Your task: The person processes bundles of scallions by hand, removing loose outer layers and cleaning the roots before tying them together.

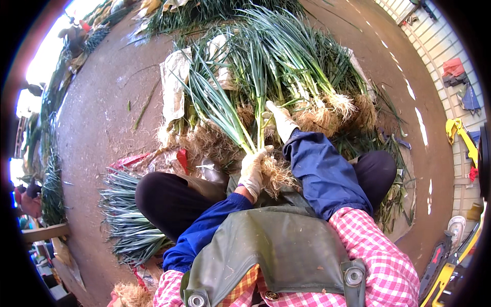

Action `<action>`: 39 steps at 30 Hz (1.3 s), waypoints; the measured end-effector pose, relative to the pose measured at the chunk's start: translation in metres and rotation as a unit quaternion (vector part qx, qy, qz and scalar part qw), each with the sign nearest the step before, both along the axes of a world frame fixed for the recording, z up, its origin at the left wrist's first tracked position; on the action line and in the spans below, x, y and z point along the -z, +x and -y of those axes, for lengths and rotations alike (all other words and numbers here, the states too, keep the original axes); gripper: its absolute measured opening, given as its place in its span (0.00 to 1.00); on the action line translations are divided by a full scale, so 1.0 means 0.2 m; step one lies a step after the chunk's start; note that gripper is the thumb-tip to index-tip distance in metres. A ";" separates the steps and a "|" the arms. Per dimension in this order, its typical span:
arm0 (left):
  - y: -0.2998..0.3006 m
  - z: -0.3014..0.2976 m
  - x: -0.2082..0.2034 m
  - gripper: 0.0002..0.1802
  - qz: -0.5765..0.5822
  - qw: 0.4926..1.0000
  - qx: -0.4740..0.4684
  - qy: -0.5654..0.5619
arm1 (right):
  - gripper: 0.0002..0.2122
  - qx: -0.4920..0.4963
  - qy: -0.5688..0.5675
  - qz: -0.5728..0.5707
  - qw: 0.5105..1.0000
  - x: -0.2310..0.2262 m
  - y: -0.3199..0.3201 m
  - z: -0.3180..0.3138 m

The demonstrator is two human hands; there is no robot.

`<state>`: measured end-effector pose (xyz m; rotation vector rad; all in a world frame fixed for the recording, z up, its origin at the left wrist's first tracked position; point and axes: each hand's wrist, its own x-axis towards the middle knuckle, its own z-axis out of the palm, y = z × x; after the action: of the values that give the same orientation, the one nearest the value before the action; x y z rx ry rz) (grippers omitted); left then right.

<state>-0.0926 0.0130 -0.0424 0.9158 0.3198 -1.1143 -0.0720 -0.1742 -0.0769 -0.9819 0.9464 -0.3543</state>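
Note:
My left hand (252,171), in a pale work glove, is closed round a few green onions (250,138) just above their roots. The bushy roots (276,176) of this bunch hang over my lap, and the long green leaves point away from me. Against the stalks, higher up, is my gloved right hand (283,122). Its fingers are bent at a thin yellowish-green leaf, and its thumb side points up. Part of its grip is hidden. Just beyond both hands lies a large heap of green onions (312,61), with roots (340,105) toward me.
More green onions (133,215) are stacked by my left knee, near a red-and-white sack (153,161). Pale sacking (175,84) lies under the heap. Loose leaves (396,199) litter the floor on the right. A yellow metal tool (463,138) and a shoe (456,225) are at the far right.

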 end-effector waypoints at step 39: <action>0.08 0.08 0.00 0.12 -0.010 0.999 -0.043 -0.026 | 0.11 -0.033 0.067 0.330 0.941 -0.70 -0.52 0.18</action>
<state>-0.0757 -0.0039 -0.0420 0.8386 0.3423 -1.0473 -0.1754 -0.2100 0.0637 -0.6936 0.3185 -0.5140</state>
